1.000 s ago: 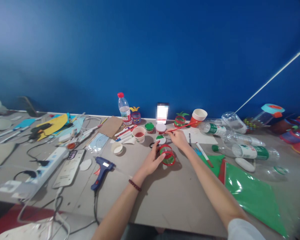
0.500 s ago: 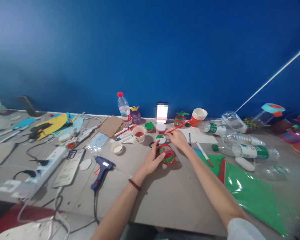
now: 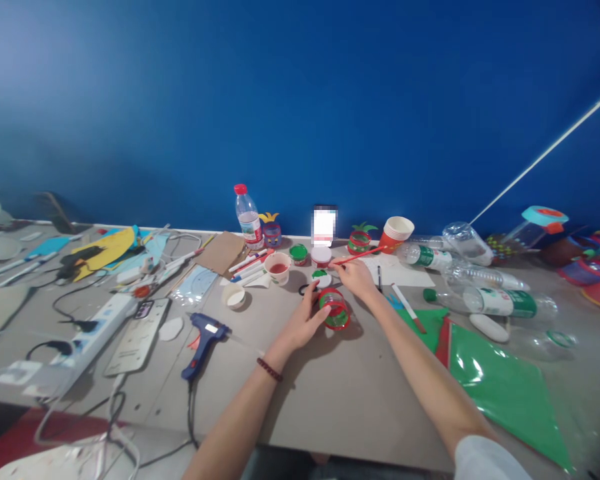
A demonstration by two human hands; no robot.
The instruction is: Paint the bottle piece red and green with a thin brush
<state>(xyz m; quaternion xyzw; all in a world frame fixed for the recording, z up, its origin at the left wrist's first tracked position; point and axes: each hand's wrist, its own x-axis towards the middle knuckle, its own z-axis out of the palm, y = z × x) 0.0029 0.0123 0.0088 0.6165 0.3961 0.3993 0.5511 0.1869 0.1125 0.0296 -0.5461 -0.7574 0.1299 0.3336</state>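
My left hand [image 3: 303, 321] is closed around the side of a clear plastic cup painted red and green [image 3: 336, 310], tilted on the table with its rim toward me. In my right hand [image 3: 355, 277] is a thin red-handled paintbrush [image 3: 367, 253], its handle slanting up to the right. The brush tip is too small to make out. Close to both hands lies a white lid with green paint [image 3: 322, 279]. Behind it stand an open pot of green paint [image 3: 299, 253] and a pot with a pale lid [image 3: 321, 256].
A paper cup of reddish liquid [image 3: 279, 268] and a small white cup [image 3: 234, 297] stand left of my hands. A blue glue gun [image 3: 205, 340] and power strip [image 3: 87, 340] lie farther left. Plastic bottles [image 3: 503, 302] and a green sheet [image 3: 505, 387] occupy the right.
The brush handle has dipped slightly at its far end. My left hand and the painted cup have stayed in place.
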